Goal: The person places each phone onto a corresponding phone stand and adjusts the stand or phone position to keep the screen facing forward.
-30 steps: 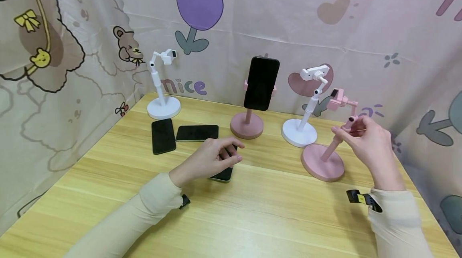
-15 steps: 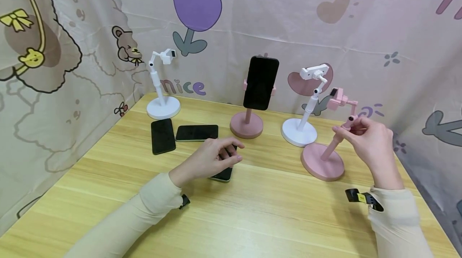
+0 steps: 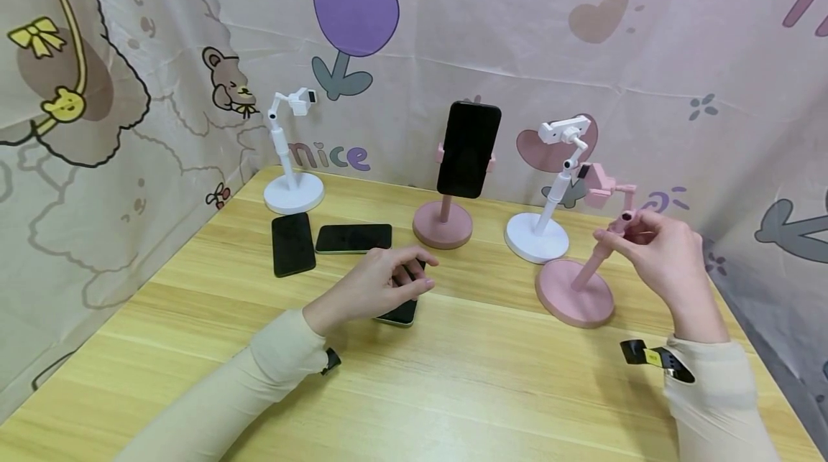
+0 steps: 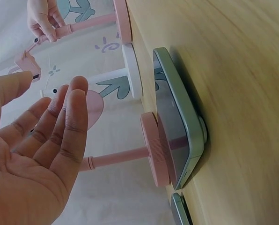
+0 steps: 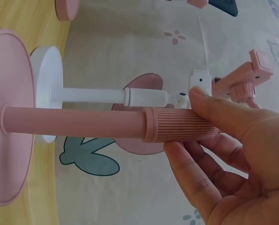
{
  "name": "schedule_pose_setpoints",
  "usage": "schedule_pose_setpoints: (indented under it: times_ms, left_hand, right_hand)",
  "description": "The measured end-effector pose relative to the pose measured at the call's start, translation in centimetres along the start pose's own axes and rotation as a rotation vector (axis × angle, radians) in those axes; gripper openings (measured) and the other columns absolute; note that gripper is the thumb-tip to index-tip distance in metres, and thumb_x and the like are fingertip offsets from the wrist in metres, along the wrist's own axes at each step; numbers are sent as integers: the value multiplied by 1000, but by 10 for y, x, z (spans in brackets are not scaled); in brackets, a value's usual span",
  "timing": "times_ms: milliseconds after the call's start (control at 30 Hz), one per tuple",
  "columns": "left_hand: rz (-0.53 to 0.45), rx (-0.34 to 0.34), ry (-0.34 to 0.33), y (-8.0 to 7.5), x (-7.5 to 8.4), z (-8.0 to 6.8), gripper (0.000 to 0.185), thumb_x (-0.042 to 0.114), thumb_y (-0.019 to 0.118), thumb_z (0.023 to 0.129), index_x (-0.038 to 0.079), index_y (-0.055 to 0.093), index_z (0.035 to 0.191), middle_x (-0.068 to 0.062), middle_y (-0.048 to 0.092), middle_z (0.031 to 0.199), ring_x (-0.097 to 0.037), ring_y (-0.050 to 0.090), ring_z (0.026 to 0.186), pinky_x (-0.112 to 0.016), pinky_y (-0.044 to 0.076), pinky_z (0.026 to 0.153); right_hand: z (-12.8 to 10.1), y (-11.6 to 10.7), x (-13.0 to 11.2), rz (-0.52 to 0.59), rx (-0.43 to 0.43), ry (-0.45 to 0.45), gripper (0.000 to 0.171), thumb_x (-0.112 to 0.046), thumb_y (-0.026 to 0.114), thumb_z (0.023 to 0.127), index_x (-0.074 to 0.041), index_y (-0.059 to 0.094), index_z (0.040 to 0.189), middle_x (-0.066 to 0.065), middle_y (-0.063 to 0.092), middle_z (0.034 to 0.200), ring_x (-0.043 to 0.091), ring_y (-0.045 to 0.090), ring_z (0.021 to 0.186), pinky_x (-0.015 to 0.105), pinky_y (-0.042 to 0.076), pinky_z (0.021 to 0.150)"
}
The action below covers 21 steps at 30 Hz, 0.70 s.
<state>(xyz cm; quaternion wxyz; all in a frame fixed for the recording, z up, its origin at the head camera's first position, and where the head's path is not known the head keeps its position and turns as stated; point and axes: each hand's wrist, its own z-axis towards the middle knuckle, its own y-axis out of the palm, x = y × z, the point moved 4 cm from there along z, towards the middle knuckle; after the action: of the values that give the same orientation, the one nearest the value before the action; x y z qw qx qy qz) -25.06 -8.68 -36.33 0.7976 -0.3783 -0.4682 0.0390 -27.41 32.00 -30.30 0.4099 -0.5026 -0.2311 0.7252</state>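
My right hand [image 3: 666, 253] pinches the ribbed collar of the pink stand [image 3: 585, 261], thumb on top and fingers curled beneath, as the right wrist view shows plainly; its round base sits on the tabletop [image 3: 491, 376] just below and inboard of that hand, with the pole leaning up toward my fingers and the empty pink clamp [image 3: 598, 185] jutting beyond the knuckles. My left hand [image 3: 382, 286] hovers with fingers loosely bent and holds nothing; the left wrist view shows a clear gap between the palm and the green-edged phone [image 4: 177, 126] lying flat beneath it. Past the left hand's fingertips lie two more dark phones [image 3: 292, 243], and farther off stands a second pink stand carrying a phone [image 3: 467, 149]; a white stand [image 3: 550, 189] rises close beside my right hand's thumb. As I judge it, doing this well means keeping the collar grip firm and the base flat on the wood, steering clear of the white stand, and closing the left hand on the phone by its long edges rather than its glass.
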Motion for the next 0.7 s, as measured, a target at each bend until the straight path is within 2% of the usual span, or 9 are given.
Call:
schedule_pose_setpoints:
  times_ms: [67,133,200,267,367,600,700]
  left_hand:
    - [0,0,2,0,0,0,26,19,73,104,11,71,129,0,76,95,-5,70,74,-25,63,72]
    - [0,-2,4,0,0,0,26,19,73,104,11,71,129,0,76,95,-5,70,74,-25,63,72]
    - [1,-4,5,0,0,0,26,19,73,104,11,71,128,0,75,95,-5,70,74,-25,63,72]
    - [2,-6,6,0,1,0,26,19,73,104,11,71,128,0,75,95,-5,69,74,-25,63,72]
    - [5,-7,7,0,1,0,26,20,73,104,11,71,129,0,75,95,-4,69,73,-25,63,72]
    - [9,-7,4,0,0,1,27,20,73,104,11,71,129,0,75,95,-4,69,73,-24,63,72]
    - [10,-9,5,0,0,1,26,20,73,104,11,71,129,1,75,95,-3,68,73,-24,63,73]
  right_hand:
    - [0,0,-1,4,-14,-6,33,-39,87,92,-9,77,101,15,83,96,-31,50,70,39,41,92]
    - [-1,1,-3,13,-30,-9,33,-38,88,91,-9,77,102,13,84,96,-30,53,72,27,46,89]
    - [-1,1,-4,17,-47,-3,33,-39,88,91,-11,78,103,5,84,93,-28,56,73,13,45,76]
    - [-2,1,-5,26,-68,2,33,-40,88,91,-11,78,103,-5,82,90,-25,58,74,8,47,66]
    - [-3,2,-8,39,-90,-4,32,-39,88,91,-11,78,104,-10,81,89,-23,60,76,8,47,66]
    - [-4,5,-15,10,-107,-57,26,-35,88,92,-12,77,98,15,83,102,-26,54,80,15,45,66]
    - [-4,8,-18,4,-126,-67,26,-34,87,93,-10,78,100,20,82,106,-26,52,81,17,45,67]
